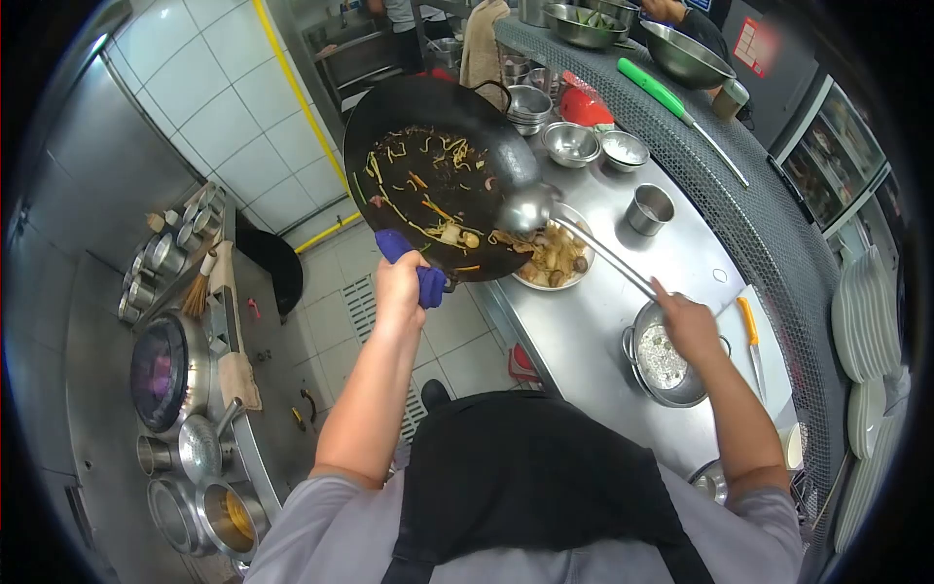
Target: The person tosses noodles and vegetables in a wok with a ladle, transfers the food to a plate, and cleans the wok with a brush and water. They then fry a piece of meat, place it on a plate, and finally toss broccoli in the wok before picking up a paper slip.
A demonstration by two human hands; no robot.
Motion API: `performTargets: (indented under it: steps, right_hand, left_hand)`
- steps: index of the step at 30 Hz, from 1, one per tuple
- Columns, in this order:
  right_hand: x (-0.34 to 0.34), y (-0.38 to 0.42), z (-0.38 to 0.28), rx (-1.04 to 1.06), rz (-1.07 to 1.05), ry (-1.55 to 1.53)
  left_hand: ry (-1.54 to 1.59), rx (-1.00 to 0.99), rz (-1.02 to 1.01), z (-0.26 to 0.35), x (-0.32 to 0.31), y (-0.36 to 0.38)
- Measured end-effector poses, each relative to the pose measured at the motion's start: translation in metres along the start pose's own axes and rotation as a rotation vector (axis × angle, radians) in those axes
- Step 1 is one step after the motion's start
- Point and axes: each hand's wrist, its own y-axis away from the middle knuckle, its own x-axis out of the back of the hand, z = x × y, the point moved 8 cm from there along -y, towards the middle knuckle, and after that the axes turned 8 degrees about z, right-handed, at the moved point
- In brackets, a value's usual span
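A large black wok (428, 170) is tilted over the steel counter's edge, with bits of noodle and vegetable stuck inside. My left hand (399, 287) is closed round a blue cloth (424, 275) at the wok's near handle. In my right hand (689, 326) is the handle of a steel ladle (528, 208), its bowl at the wok's right rim. Just below that rim, a round plate (578, 277) on the counter bears cooked food (556, 255), partly hidden by the wok and ladle. A pan with a strainer (664, 365) lies beneath my right forearm.
Steel bowls (571, 144) and a steel cup (650, 210) stand on the counter. An orange-handled knife (753, 331) lies on a white board at right. A green-handled knife (662, 94) rests on the raised shelf. Stove with pots (201, 448) at left; another person's hand (664, 10) beyond the shelf.
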Motion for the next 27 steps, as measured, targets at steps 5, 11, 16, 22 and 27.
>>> performTargets:
  steps: [5, 11, 16, 22, 27]
  right_hand:
    - [-0.004, -0.057, -0.119, 0.206, 0.343, -0.605]
    - [-0.032, -0.053, -0.119, 0.298, 0.114, -0.306]
    - [-0.005, -0.024, -0.042, 0.310, 0.022, -0.001]
    - [0.023, -0.010, 0.026, 0.214, 0.037, 0.151]
    - [0.015, -0.035, 0.001, 0.096, 0.087, 0.004]
  left_hand:
    - [0.054, 0.001, -0.020, 0.008, -0.010, 0.008]
    - [0.076, 0.095, -0.003, 0.002, -0.009, 0.007]
    - [0.131, 0.152, -0.030, -0.002, -0.010, 0.004]
    - [0.063, 0.066, -0.063, 0.013, -0.008, 0.007]
    - [0.082, 0.060, -0.065, 0.008, -0.006, 0.009]
